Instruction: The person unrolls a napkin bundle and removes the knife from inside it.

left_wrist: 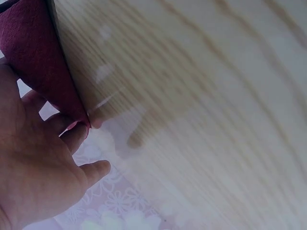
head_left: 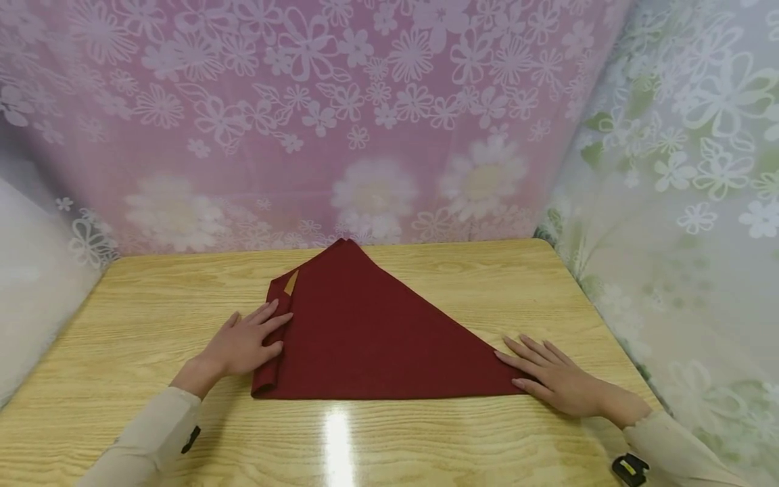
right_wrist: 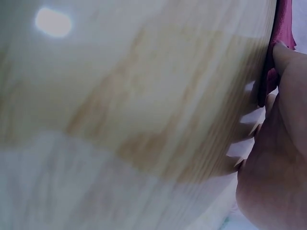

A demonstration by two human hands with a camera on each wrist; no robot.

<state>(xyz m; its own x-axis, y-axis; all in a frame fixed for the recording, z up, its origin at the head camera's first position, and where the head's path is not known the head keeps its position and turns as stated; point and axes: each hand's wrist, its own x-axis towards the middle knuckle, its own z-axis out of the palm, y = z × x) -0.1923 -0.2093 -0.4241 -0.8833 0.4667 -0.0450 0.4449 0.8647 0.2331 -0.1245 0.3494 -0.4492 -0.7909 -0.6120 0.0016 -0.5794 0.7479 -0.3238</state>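
Note:
A dark red cloth (head_left: 383, 331) lies folded on the wooden table, its peak at the back edge and a long straight side toward me. Its left end is turned over into a loose roll (head_left: 266, 375), and a sliver of tan shows near the top of that fold. My left hand (head_left: 246, 341) rests across the roll with fingers spread; the left wrist view shows its fingertips at the cloth's edge (left_wrist: 38, 52). At the cloth's right corner, my right hand (head_left: 556, 375) lies with extended fingers touching it. The right wrist view catches only a strip of red cloth (right_wrist: 283, 28) beside the thumb.
The light wood table (head_left: 462, 439) has rounded back corners and a bright glare in front of the cloth. A pink flowered curtain (head_left: 274, 101) hangs behind it, and a pale floral sheet (head_left: 688, 237) hangs at the right.

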